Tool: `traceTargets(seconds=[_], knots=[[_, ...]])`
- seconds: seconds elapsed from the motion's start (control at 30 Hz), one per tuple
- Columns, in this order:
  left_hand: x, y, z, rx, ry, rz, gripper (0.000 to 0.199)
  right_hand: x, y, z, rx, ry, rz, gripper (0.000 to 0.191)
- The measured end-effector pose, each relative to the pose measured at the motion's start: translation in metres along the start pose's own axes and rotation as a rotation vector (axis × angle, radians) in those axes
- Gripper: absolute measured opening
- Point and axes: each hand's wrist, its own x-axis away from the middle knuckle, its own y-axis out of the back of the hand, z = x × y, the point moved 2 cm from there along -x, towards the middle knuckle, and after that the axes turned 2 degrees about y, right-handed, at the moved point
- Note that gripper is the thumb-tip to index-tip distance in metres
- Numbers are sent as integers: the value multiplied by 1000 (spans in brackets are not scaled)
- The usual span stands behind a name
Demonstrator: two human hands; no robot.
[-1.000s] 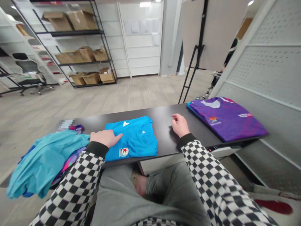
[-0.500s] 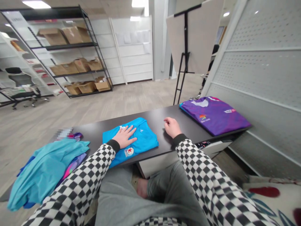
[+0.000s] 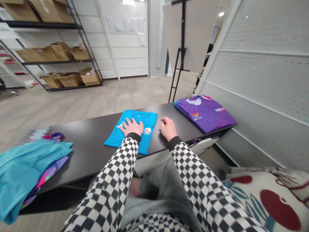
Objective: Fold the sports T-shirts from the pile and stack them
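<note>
"What could go wrong with the blue shirt [image 3: 149, 119]?"

"It lies under the person's left hand [image 3: 134, 129], whose fingers are spread wide and flat on the cloth, gripping nothing. Pressing while sliding would probably ruck the fold, or push the corner nearest the person over the edge of the worktop [image 3: 91, 138]."

"And the right hand [image 3: 168, 129]?"

"Just right of the shirt, its fingers curled inward; how tightly, or around what, they cannot tell. A careless sweep to the right of those fingers could skew the purple shirt [image 3: 206, 114]."

"How does the blue shirt look?"

"Folded flat, slightly askew, neckline [image 3: 138, 116] beyond the left fingers, white lettering [image 3: 120, 126] partly covered by them, red-and-white badge [image 3: 147, 130] just right of the thumb."
</note>
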Motion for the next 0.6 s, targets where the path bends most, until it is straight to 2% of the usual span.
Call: traceTargets(seconds=[0.07, 0.13, 0.23, 0.3, 0.33, 0.43, 0.5, 0.6], knots=[[8, 9, -5, 35, 9, -51, 90, -2, -3, 2, 46, 13, 64, 27], [15, 25, 7, 91, -19, -146, 83, -2, -5, 4, 75, 38, 114, 27], [26, 52, 58, 154, -220, -286, 74, -1, -6, 6, 92, 63, 139, 26], [37, 63, 107, 176, -444, -247, 72, 0, -7, 7, 96, 83, 151, 25], [44, 65, 132, 156, -528, -191, 72, 0, -8, 8, 97, 95, 163, 25], [71, 55, 192, -25, -608, -11, 75, -3, -9, 10, 112, 119, 200, 24], [89, 45, 210, -129, -595, 28, 74, -5, -6, 14, 129, 128, 202, 25], [110, 38, 208, -172, -570, -15, 71, 7, 3, 34, 137, 220, 205, 28]])
